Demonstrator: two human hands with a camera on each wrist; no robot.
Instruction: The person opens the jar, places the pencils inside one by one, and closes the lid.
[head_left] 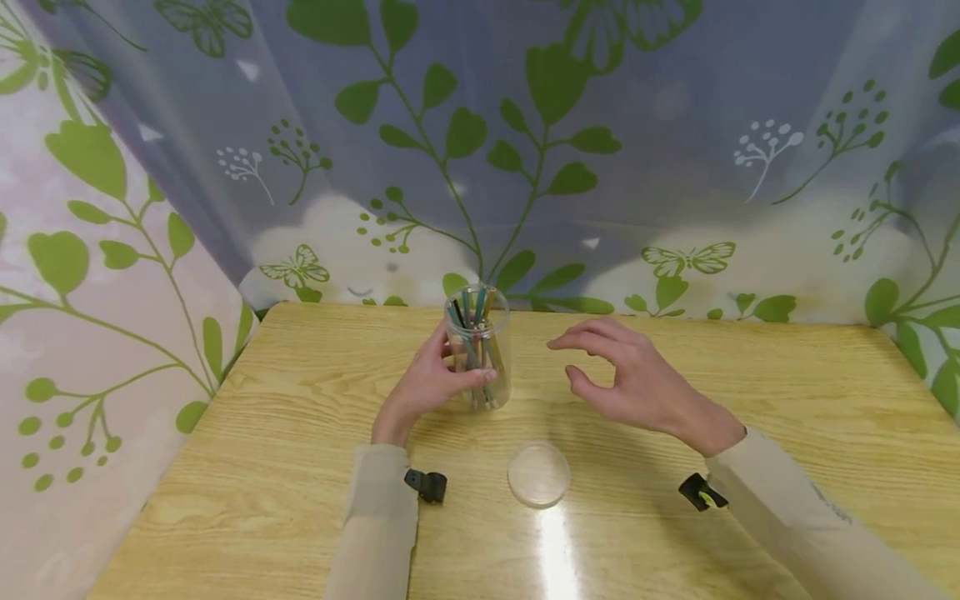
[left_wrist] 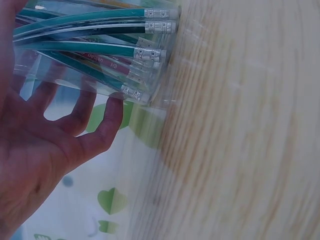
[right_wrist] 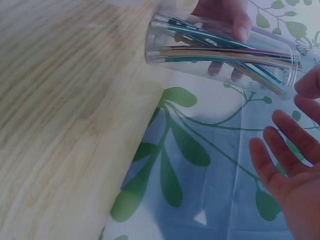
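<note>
A clear plastic jar point(head_left: 501, 367) stands upright near the back of the wooden table, its top uncovered. Inside it lean several pencils point(right_wrist: 220, 50), teal, yellow and dark red, with their eraser ends at the bottom. My left hand point(head_left: 431, 379) grips the jar from the left, thumb across the front and fingers around the far side. Off to the jar's right, my right hand point(head_left: 637, 375) hovers with fingers loosely bent and nothing between them. A round clear lid point(head_left: 538, 475) lies flat on the table in front of the jar.
The wooden table point(head_left: 262, 467) reaches back to a curtain point(head_left: 675, 167) printed with green leaves and butterflies. Another printed sheet point(head_left: 82, 275) hangs along the left side. Small black cameras sit at both wrists.
</note>
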